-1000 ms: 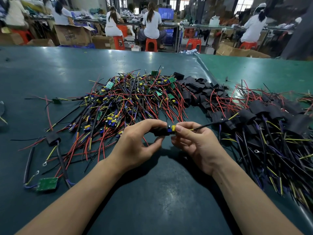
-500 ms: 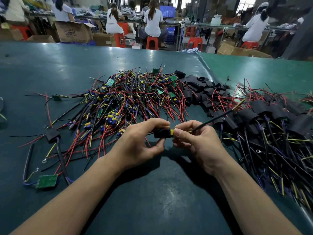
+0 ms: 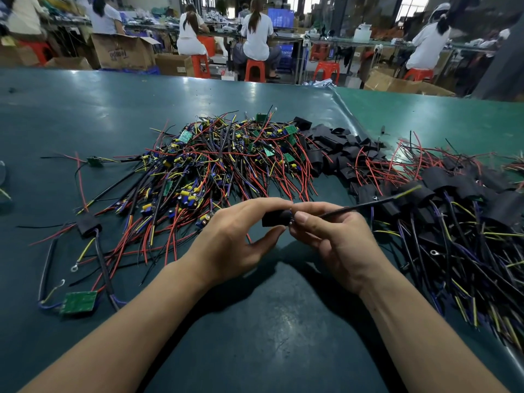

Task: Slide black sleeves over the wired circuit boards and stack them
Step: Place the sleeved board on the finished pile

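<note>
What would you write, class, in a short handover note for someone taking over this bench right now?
Left hand pinches a black sleeve. Right hand pinches the board's end and its wires at the sleeve's mouth; board almost fully inside.
Bare boards pile lies ahead, spare sleeves beyond, finished stack to the right.
Left to do: seat this one, stack it, then work through the pile.

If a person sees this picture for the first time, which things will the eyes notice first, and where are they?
First, the left hand and right hand at the centre, pinching one black sleeve between them. Behind them lies a big tangle of wired circuit boards, and at the right a heap of sleeved boards.
</note>
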Demonstrator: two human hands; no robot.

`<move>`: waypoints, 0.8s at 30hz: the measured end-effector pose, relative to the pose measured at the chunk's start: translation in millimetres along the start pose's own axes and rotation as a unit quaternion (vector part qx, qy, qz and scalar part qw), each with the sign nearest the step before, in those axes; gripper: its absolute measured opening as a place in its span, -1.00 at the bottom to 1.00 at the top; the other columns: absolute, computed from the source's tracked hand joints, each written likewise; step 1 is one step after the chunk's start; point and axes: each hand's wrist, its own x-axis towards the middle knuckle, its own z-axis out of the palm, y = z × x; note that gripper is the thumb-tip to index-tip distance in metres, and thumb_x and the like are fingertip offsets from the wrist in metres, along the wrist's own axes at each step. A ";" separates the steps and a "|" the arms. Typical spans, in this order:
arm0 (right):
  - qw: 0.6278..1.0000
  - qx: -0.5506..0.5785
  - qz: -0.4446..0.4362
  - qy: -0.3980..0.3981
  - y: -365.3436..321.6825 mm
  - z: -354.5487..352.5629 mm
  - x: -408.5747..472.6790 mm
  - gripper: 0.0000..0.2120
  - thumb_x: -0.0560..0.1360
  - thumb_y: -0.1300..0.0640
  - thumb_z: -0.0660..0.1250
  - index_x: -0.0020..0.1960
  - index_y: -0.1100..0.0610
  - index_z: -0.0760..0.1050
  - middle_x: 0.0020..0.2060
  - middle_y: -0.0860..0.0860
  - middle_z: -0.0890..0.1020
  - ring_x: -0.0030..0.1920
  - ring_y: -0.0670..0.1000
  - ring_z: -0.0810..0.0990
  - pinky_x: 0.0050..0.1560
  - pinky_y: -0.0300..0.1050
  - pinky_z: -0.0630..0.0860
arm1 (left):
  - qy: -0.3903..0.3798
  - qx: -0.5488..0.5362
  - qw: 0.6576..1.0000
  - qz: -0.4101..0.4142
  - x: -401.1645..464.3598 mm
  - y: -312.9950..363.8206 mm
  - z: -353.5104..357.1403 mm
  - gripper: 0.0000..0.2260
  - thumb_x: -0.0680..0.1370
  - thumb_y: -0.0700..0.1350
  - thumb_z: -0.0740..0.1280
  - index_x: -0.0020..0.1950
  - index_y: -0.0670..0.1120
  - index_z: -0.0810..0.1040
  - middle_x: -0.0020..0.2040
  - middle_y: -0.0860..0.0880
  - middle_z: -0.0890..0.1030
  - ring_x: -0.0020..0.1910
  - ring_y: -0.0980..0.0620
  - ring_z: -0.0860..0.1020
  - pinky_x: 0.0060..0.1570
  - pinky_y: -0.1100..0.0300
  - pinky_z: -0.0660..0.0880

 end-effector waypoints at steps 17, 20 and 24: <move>0.997 -0.046 -0.044 0.040 2.2 1.0 0.5 -0.74 0.18 0.26 0.50 -0.14 0.21 0.59 -0.32 0.05 0.66 -0.28 0.00 0.65 -0.21 -0.20 0.60 | -0.053 -0.025 0.998 -0.028 0.6 2.7 -3.1 -0.48 0.50 -0.25 0.44 0.44 -0.17 0.41 0.32 -0.01 0.56 0.30 0.09 0.53 0.30 0.14 0.47; 0.997 -0.034 -0.048 0.050 0.7 -0.2 3.2 -0.74 0.21 0.28 0.48 -0.12 0.22 0.56 -0.37 0.00 0.65 -0.33 -0.04 0.63 -0.24 -0.22 0.60 | -0.057 0.029 0.998 -0.029 0.2 -6.3 -6.3 -0.37 0.46 -0.17 0.50 0.47 -0.18 0.35 0.38 -0.07 0.49 0.38 0.01 0.45 0.38 0.07 0.38; 0.996 -0.013 -0.053 0.068 -1.5 -0.7 4.3 -0.72 0.21 0.29 0.47 -0.10 0.23 0.55 -0.39 0.01 0.64 -0.36 -0.04 0.63 -0.28 -0.23 0.59 | 0.035 0.118 0.992 -0.029 0.6 -14.3 -7.3 -0.58 0.45 -0.17 0.50 0.26 -0.26 0.56 0.06 -0.11 0.65 0.07 -0.12 0.57 0.12 -0.04 0.51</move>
